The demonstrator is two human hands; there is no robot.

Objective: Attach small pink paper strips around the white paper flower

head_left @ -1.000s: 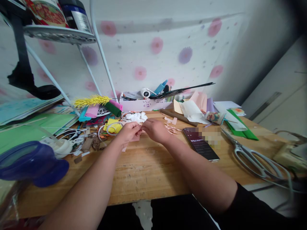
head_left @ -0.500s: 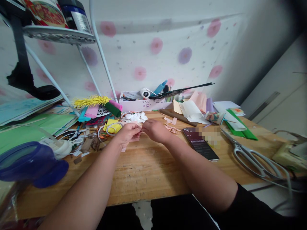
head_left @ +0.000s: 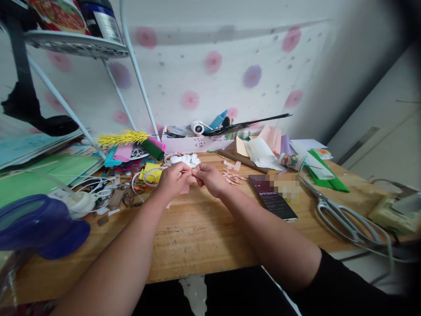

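Note:
Over the middle of the table my left hand (head_left: 175, 179) and my right hand (head_left: 209, 177) meet, fingertips pinched together. Between them is a small piece of pale pink paper (head_left: 186, 187), partly hidden by the left fingers. To the right of my right hand lies a pile of thin twisted pink paper strips (head_left: 233, 178), with flat pink paper pieces (head_left: 233, 165) just behind it. White crumpled pieces (head_left: 186, 159) sit behind my left hand. A yellow piece (head_left: 151, 173) and a loop of white wire lie to its left.
A phone (head_left: 272, 197) and large scissors (head_left: 340, 215) lie on the right. Paper rolls (head_left: 259, 151) and a white box (head_left: 199, 144) of tools stand at the back. On the left are a blue tape dispenser (head_left: 42, 224), green folders (head_left: 49, 173) and a white rack (head_left: 79, 44).
My right hand has rotated, its thumb and fingers now pinching lower beside the left fingertips. The view has shifted slightly, and both hands stay together at the pink paper.

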